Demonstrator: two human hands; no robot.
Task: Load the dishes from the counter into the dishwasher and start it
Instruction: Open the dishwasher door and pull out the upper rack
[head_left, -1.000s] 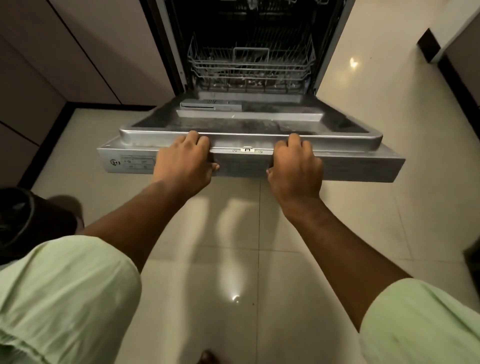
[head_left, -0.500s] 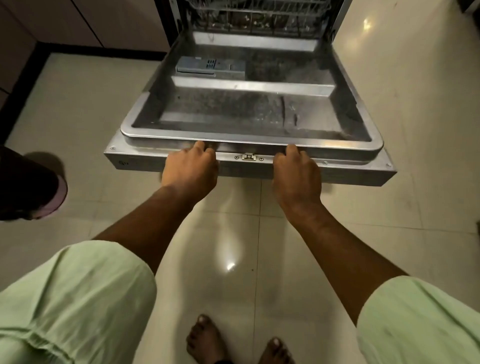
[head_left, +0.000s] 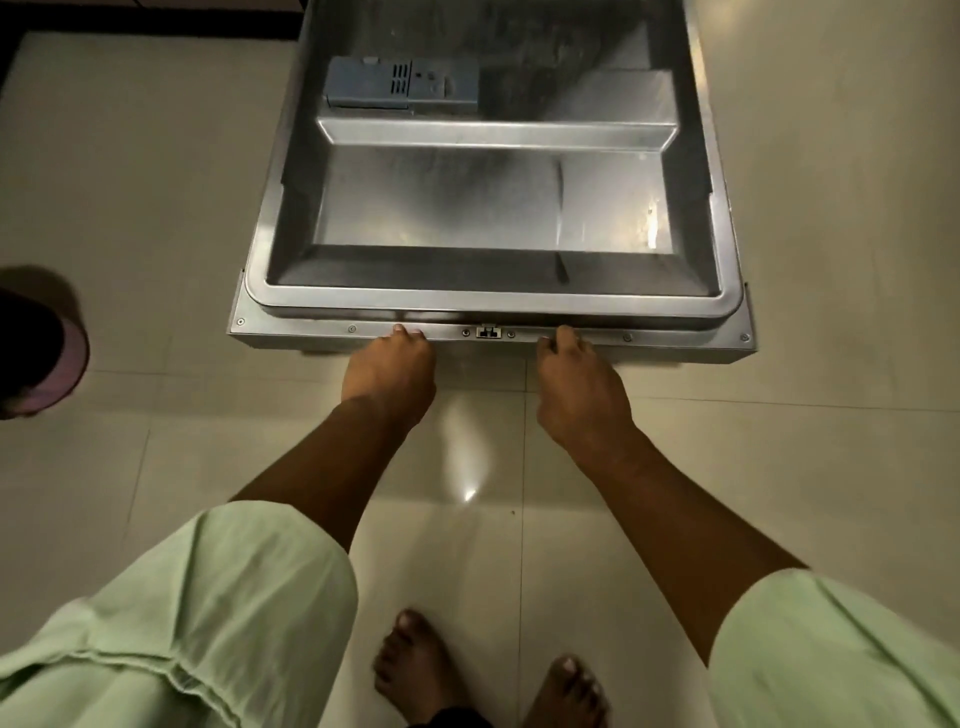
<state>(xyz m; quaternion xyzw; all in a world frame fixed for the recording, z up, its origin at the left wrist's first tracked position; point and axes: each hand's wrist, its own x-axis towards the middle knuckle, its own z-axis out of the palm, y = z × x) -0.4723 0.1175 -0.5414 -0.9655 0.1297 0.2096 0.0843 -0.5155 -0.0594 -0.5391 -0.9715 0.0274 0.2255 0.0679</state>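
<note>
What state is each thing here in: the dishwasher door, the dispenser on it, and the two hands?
Dishwasher door: open, lying roughly flat.
Detergent dispenser: lid looks closed.
Left hand: grips the door's front edge.
Right hand: grips the same edge.

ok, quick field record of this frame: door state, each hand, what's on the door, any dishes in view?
door: dishwasher door open, swung down near flat, steel inner side up
left: left hand grips the door's front edge, left of the latch
right: right hand grips the same edge, right of the latch
on door: grey detergent dispenser on the inner panel, far left
dishes: none in view; racks out of frame
floor: pale tiles; dark round object with pink rim at left edge
</note>
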